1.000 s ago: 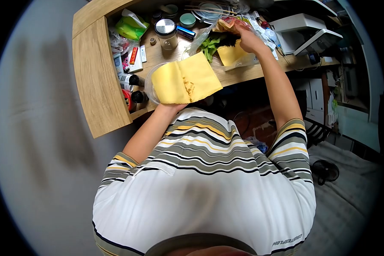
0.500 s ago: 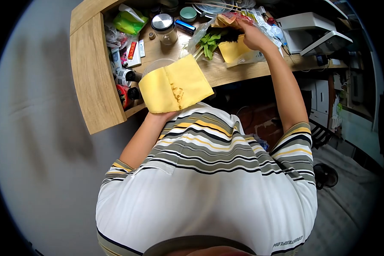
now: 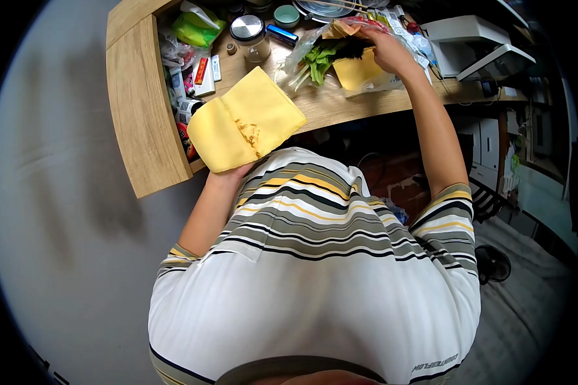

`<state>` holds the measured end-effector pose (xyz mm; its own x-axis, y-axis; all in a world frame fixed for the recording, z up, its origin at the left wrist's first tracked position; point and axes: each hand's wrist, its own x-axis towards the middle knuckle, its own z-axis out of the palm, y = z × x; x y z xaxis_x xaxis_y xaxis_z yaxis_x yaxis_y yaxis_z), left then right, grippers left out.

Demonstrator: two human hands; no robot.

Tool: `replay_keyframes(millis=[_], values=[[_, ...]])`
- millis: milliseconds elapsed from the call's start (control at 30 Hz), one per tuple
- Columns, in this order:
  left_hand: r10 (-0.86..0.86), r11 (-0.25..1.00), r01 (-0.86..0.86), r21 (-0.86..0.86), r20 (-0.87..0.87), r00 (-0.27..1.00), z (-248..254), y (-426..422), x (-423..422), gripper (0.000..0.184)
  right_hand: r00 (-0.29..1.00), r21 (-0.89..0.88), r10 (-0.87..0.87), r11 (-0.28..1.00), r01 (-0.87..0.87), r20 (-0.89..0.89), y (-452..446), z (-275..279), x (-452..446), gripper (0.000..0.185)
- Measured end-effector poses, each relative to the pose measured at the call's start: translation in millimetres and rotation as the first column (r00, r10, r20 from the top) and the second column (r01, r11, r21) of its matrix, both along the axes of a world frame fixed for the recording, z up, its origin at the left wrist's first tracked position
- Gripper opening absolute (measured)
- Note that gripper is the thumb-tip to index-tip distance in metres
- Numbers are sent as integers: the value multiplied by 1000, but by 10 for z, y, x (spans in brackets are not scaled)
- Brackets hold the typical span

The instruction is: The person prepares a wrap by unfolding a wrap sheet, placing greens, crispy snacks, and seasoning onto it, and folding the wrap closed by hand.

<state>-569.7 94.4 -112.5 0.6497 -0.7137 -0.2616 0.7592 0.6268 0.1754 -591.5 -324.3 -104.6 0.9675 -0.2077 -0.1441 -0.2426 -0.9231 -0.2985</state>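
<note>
My left hand point(image 3: 236, 173) supports a folded yellow sheet point(image 3: 241, 122), which looks like tofu skin, from below; my fingers are mostly hidden under it. Brown, sauce-like smears and bits lie along its crease. My right hand point(image 3: 392, 52) is at the mouth of a clear plastic bag point(image 3: 294, 63), its fingers bent down among the contents, and I cannot make out what they grip. Green leafy vegetables point(image 3: 318, 64), a dark clump point(image 3: 352, 49), another yellow sheet point(image 3: 356, 72) and a brown and red wrapper point(image 3: 341, 29) lie in or on the bag.
A glass jar with a metal lid point(image 3: 249, 35), a blue cylinder point(image 3: 281, 34) and a green bowl point(image 3: 286, 15) stand behind the sheet. Packets and bottles crowd the left side near the raised wooden desk edge point(image 3: 135, 102). A white device point(image 3: 465, 45) sits at the right.
My left hand has moved a little to the left with the yellow sheet, showing more of the desk beside the jar. My right hand stays at the bag, its fingers slightly lower.
</note>
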Motion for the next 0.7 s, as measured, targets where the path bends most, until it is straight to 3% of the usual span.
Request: replay_keyframes(millis=[100,167,367,500,600,667,700], values=[[-58,995,53,-87,-53,997,-51,-57,-37,55,1000,-112,8,994,-7,6,-32,-9,-2,62],[-83,987,73,-145,-59,995,-101,-87,-67,54,991,-157,86,985,-69,106,-112,-116,9,62],[-135,991,136,2,-103,986,-183,-111,-95,56,994,-148,-37,989,22,-103,14,90,61,63],[-134,984,144,103,-103,986,-185,-125,-73,56,995,-212,-39,977,18,-94,-45,-37,80,63],[-141,986,151,72,-123,982,-221,-119,-69,54,998,-235,-36,972,22,-56,113,86,100,47],[-149,988,153,19,-140,979,-215,-122,-65,52,943,-80,-76,995,52,-325,368,387,141,39],[-136,988,145,50,-146,980,-197,-125,-67,53,943,-80,-75,995,51,-325,409,346,154,39]])
